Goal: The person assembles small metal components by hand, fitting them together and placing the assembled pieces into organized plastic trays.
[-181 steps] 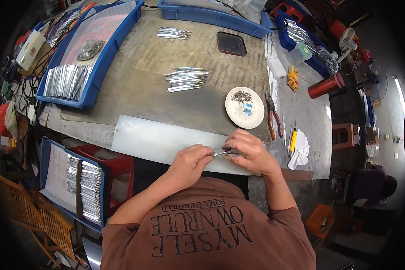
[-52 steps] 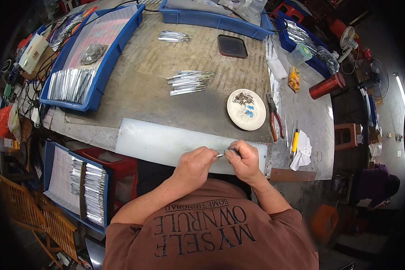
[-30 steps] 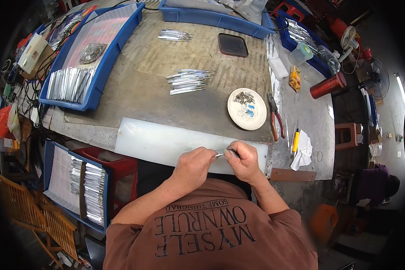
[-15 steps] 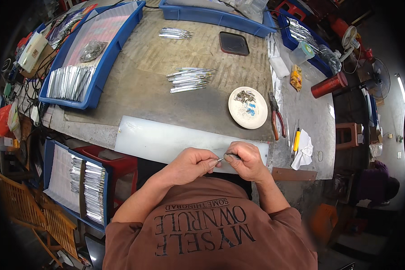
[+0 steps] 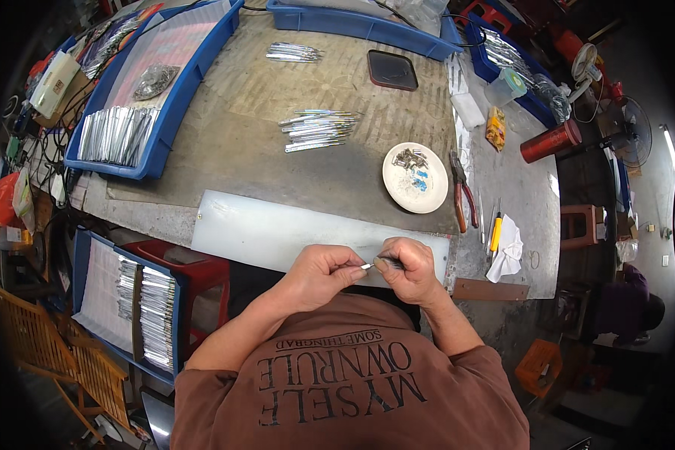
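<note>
My left hand (image 5: pixel 324 276) is closed in a pinch, thumb against forefinger, on a small silvery metal piece (image 5: pixel 367 266) that shows between my two hands. My right hand (image 5: pixel 407 271) is a fist, thumb pressed over a dark, thin object mostly hidden in the fingers; its kind does not show. Both hands meet above the near edge of a long whitish board (image 5: pixel 277 229) along the table front. Beyond them stands a white plate (image 5: pixel 396 191) holding small metal parts and a few blue bits. Red-handled pliers (image 5: pixel 460 191) lie just right of the plate.
A bundle of slim metal rods (image 5: pixel 319 130) lies mid-table, with a smaller bundle (image 5: pixel 294 52) behind. To the right are a yellow-handled screwdriver (image 5: pixel 496 232), a crumpled white tissue (image 5: pixel 508 251) and a red cylinder (image 5: pixel 550 141). Blue trays (image 5: pixel 174 112) of rods flank the left side.
Slightly more of the silvery piece shows between my fingertips. Both hands stay in nearly the same place, and the things on the table have not moved.
</note>
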{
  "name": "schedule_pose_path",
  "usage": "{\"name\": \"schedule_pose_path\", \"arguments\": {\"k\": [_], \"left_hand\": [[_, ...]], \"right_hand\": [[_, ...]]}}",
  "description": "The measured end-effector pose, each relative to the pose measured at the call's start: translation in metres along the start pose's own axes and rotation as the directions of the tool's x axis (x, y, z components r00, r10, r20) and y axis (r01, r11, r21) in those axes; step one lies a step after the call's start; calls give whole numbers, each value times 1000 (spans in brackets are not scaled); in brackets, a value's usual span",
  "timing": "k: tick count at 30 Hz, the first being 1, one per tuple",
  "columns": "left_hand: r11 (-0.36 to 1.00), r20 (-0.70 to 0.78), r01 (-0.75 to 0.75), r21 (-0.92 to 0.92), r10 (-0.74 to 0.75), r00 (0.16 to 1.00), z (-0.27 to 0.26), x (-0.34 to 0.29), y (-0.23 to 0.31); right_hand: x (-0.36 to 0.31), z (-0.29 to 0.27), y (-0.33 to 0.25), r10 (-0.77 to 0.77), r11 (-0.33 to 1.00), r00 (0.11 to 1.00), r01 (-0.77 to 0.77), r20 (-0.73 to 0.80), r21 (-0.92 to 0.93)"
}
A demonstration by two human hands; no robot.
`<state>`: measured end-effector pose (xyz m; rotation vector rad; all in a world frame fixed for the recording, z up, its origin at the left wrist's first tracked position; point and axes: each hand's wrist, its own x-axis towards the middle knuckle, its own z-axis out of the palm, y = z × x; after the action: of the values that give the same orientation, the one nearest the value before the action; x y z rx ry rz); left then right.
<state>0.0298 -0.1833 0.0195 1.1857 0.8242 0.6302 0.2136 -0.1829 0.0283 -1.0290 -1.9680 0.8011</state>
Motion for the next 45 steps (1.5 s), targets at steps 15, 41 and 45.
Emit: {"name": "schedule_pose_path", "arguments": {"k": [15,41,45], "left_hand": [[980,-84,-100,170,116,990,2,1,-1],[977,-89,-130,171,147,985,4,1,-4],[986,-72,-82,145,93,993,4,1,-1]], "right_hand": [[-3,-12,5,183,979,982,-178,-39,100],[2,-10,2,-97,984,995,91,-30,-153],[3,-11,0,-107,981,994,100,-36,-163]]}}
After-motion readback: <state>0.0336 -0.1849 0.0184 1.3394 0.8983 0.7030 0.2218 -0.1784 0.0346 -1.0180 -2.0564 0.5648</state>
